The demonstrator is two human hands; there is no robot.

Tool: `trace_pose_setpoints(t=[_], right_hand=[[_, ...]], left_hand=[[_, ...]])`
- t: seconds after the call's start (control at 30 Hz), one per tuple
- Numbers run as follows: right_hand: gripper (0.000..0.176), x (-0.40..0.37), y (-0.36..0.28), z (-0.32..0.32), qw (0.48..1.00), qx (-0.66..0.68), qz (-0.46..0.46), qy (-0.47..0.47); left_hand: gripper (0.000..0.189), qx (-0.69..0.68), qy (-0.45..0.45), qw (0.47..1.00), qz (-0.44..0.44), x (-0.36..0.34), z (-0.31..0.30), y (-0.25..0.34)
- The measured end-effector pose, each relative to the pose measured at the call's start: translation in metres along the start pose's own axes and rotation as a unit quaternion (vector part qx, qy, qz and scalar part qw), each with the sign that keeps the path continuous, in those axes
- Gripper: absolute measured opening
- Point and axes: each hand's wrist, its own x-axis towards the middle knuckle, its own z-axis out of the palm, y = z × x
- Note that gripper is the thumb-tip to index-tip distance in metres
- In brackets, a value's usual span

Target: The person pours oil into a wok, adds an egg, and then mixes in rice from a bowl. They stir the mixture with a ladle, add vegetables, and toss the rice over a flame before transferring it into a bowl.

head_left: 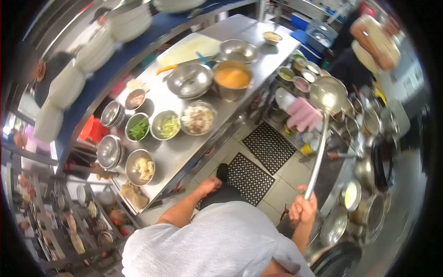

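Observation:
My right hand (303, 207) is wrapped round the handle end of a long metal ladle (326, 94). The ladle tilts up and away from me, its round bowl over the cookware on the right. My left hand (211, 184) hangs by my leg, fingers curled in, with nothing visible in it. It is nearest to the steel table's front edge (177, 161). Along that table stand a bowl of pale yellow pieces (144, 169), a bowl of chopped greens (137, 127), a bowl of pale green strips (165, 125) and a bowl of mushroom-like slices (198, 118).
A pot of orange liquid (232, 79), a steel bowl (189, 82) and an orange-handled knife (167, 69) are further back. Pink gloves (304, 114) hang beside pots on the right. Black mats (249, 177) cover the floor; another person (376, 44) stands at far right.

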Motion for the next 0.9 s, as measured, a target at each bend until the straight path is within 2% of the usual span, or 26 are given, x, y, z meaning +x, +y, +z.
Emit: trace_pose_setpoints(t=[0.07,0.13,0.17,0.27,0.3,0.43,0.57,0.67,0.73,0.8,0.9], right_hand=[[0.046,0.041,-0.027,0.046,0.997,-0.062,0.007,-0.052],[0.050,0.085,-0.038,0.081,0.979,-0.186,0.016,-0.081],[0.048,0.105,-0.041,0.099,0.974,-0.198,0.034,-0.104],[0.049,0.151,-0.039,0.134,0.951,-0.268,0.084,-0.133],[0.049,0.164,-0.041,0.143,0.938,-0.299,0.114,-0.136],[0.043,0.207,-0.051,0.165,0.891,-0.408,0.120,-0.161],[0.039,0.245,-0.077,0.165,0.893,-0.300,0.265,-0.205],[0.037,0.253,-0.093,0.157,0.902,-0.173,0.319,-0.235],[0.038,0.265,-0.094,0.139,0.897,-0.037,0.363,-0.250],[0.040,0.271,-0.093,0.123,0.869,0.099,0.407,-0.265],[0.042,0.260,-0.088,0.113,0.886,0.096,0.369,-0.264]], left_hand=[[0.023,-0.270,-0.036,0.962,0.034,0.000,-0.014,0.041],[0.028,-0.338,-0.022,0.936,0.094,0.005,-0.038,0.072],[0.032,-0.369,-0.014,0.921,0.124,0.007,-0.053,0.086],[0.037,-0.476,0.016,0.871,0.121,0.004,-0.093,0.135],[0.038,-0.467,0.031,0.875,0.125,0.005,-0.101,0.146],[0.043,-0.436,0.083,0.883,0.154,0.013,-0.115,0.172],[0.046,-0.425,0.116,0.883,0.163,0.032,-0.111,0.174],[0.048,-0.408,0.147,0.884,0.175,0.036,-0.099,0.177],[0.048,-0.418,0.163,0.875,0.184,0.039,-0.086,0.175],[0.048,-0.420,0.175,0.872,0.183,0.035,-0.076,0.177],[0.046,-0.412,0.201,0.875,0.158,0.017,-0.056,0.191]])
